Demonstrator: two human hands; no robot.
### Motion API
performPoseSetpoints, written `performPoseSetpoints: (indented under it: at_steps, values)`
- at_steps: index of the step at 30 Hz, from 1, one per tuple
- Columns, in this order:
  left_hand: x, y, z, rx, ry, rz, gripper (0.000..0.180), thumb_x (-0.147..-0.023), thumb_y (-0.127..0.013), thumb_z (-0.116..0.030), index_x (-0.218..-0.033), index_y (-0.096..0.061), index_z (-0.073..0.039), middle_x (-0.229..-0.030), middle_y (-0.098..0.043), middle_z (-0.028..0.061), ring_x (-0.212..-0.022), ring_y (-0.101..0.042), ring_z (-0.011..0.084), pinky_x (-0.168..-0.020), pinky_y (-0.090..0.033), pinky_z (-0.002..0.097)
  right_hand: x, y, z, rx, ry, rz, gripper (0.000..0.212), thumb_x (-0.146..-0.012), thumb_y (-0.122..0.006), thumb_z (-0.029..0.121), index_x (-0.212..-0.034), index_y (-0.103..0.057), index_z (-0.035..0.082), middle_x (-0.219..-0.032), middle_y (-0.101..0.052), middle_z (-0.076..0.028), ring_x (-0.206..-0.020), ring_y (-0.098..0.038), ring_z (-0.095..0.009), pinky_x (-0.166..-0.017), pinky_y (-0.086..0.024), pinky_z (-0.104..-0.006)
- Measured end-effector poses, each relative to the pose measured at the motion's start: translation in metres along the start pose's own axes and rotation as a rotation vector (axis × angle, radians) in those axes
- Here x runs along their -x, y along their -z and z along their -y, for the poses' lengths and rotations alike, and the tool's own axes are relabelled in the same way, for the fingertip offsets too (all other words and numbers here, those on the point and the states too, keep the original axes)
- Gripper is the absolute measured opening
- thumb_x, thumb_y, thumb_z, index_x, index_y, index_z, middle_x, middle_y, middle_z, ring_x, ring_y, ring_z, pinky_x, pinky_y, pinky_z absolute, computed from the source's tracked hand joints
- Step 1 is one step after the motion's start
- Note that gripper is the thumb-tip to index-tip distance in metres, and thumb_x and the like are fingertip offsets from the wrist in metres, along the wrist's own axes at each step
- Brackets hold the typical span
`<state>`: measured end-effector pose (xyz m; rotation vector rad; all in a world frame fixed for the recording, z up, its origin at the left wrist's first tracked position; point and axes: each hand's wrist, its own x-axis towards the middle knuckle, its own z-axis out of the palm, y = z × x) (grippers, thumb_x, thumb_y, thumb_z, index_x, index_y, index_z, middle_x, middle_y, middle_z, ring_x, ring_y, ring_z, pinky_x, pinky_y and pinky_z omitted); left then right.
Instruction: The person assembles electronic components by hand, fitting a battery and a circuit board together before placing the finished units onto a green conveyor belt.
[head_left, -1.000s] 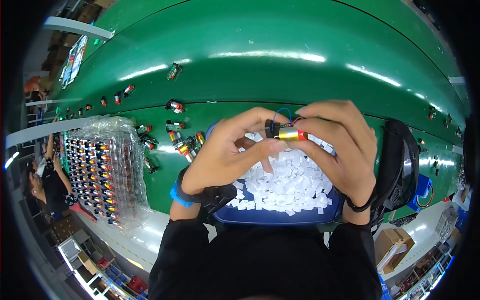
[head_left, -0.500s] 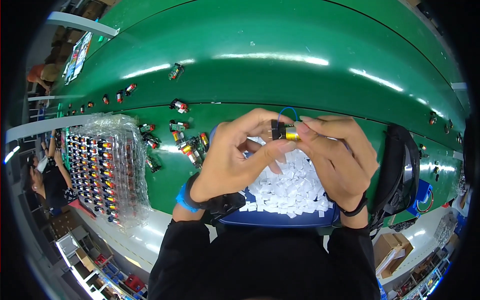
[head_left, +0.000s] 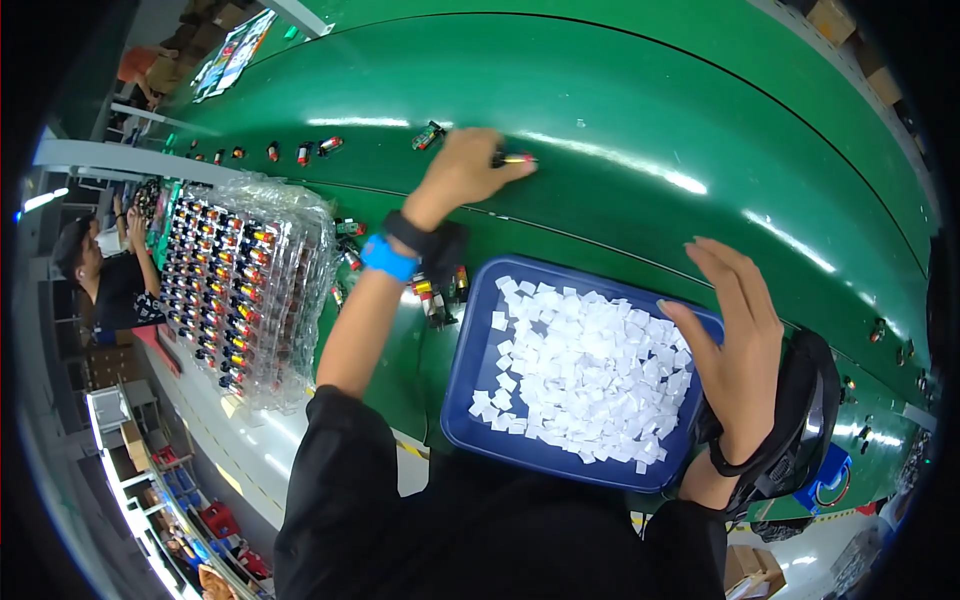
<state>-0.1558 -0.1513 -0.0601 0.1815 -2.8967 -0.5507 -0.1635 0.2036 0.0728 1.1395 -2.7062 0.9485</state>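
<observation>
My left hand (head_left: 463, 172) is stretched out over the green bench. Its fingers are closed on a small cylindrical part (head_left: 517, 159) with a black end and a yellow-and-red body, mostly hidden by the hand. Just left of that hand lies a similar part (head_left: 428, 136) with green on it. My right hand (head_left: 742, 345) holds nothing, its fingers apart, above the right rim of a blue tray (head_left: 462, 400). Many small white paper-like squares (head_left: 590, 370) lie in the tray.
At left stands a clear plastic tray stack (head_left: 300, 290) filled with rows of similar parts. Loose parts (head_left: 435, 300) lie beside the blue tray, others (head_left: 304, 153) farther back. A black bag (head_left: 805, 420) and a blue box (head_left: 828, 478) are at right. Another person (head_left: 110, 275) sits at far left.
My hands were together on the part over the tray. My left hand has carried it forward and left; my right hand has let go and moved right. The view has shifted too.
</observation>
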Motion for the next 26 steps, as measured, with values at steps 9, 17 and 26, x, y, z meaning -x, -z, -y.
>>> performPoseSetpoints:
  at_steps: [9,17,26]
  values:
    - [0.077,0.058,0.061,0.077,0.422,0.272,0.040,-0.088,-0.074,-0.036,-0.102,-0.063,0.000,-0.098,-0.067,0.0172,-0.085,-0.067,0.0272,-0.073,-0.054,0.0381,0.001,-0.002,-0.003,-0.015,0.015,0.053,0.037,-0.077,-0.079,0.014,-0.109,-0.066,0.002,-0.114,-0.067,-0.011,-0.099,-0.064,-0.033,-0.083,-0.052,-0.0386]
    - [0.059,0.053,-0.030,0.608,0.332,0.187,0.025,-0.097,-0.064,-0.019,-0.110,-0.058,0.002,-0.101,-0.064,0.0119,-0.082,-0.067,0.0191,-0.069,-0.057,0.0303,0.003,-0.009,0.006,-0.115,0.064,0.103,0.035,-0.075,-0.079,0.014,-0.106,-0.067,0.003,-0.110,-0.067,-0.009,-0.094,-0.065,-0.031,-0.076,-0.053,-0.0371]
    - [0.048,0.072,-0.164,1.341,0.229,0.599,0.032,-0.101,-0.057,-0.015,-0.130,-0.050,-0.002,-0.121,-0.059,0.0131,-0.092,-0.068,0.0175,-0.077,-0.060,0.0334,0.007,-0.021,0.000,-0.150,0.105,0.045,0.054,-0.076,-0.081,0.015,-0.124,-0.056,0.007,-0.113,-0.065,-0.013,-0.093,-0.066,-0.031,-0.074,-0.055,-0.0363]
